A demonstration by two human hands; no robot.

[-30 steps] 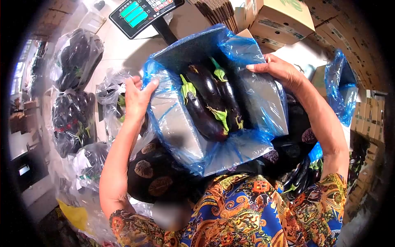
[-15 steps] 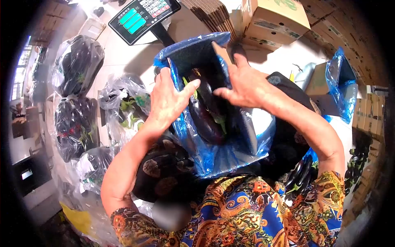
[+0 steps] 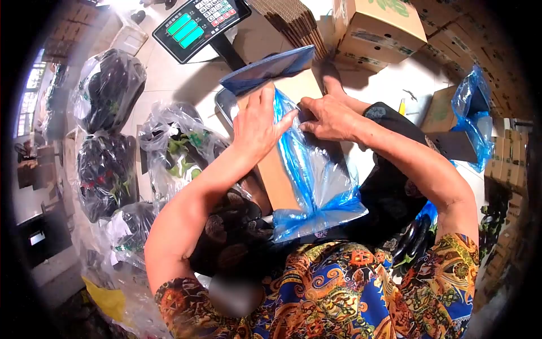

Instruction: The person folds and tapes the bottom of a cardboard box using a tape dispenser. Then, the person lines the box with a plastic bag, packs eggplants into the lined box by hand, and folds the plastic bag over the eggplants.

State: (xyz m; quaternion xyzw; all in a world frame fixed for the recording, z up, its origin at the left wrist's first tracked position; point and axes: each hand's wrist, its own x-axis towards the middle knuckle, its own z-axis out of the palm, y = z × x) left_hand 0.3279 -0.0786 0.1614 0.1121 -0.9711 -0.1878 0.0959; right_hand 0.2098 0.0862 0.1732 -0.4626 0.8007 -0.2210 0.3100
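In front of me stands a cardboard box [image 3: 275, 182] with blue plastic liner [image 3: 307, 164] bunched over its middle. Its two long side flaps are folded inward, while the far flap [image 3: 268, 72] and the near flap [image 3: 319, 220] stick outward under the plastic. My left hand [image 3: 257, 124] lies on the left flap with its fingers stretched out, thumb at the liner. On the right, my right hand [image 3: 330, 117] has its fingers bent against the liner's edge; what they hold is hidden. The box's contents are covered.
A scale display [image 3: 195, 28] stands behind the box. Bagged eggplants [image 3: 107, 169] line the left side. Flattened cartons [image 3: 288, 20] and a closed carton [image 3: 384, 31] are at the back. A lined open box [image 3: 443, 113] and loose eggplants [image 3: 415, 240] are at right.
Both side flaps have folded in over the eggplants, which are now out of sight. My hands have moved from the box's outer sides to its middle, close together.
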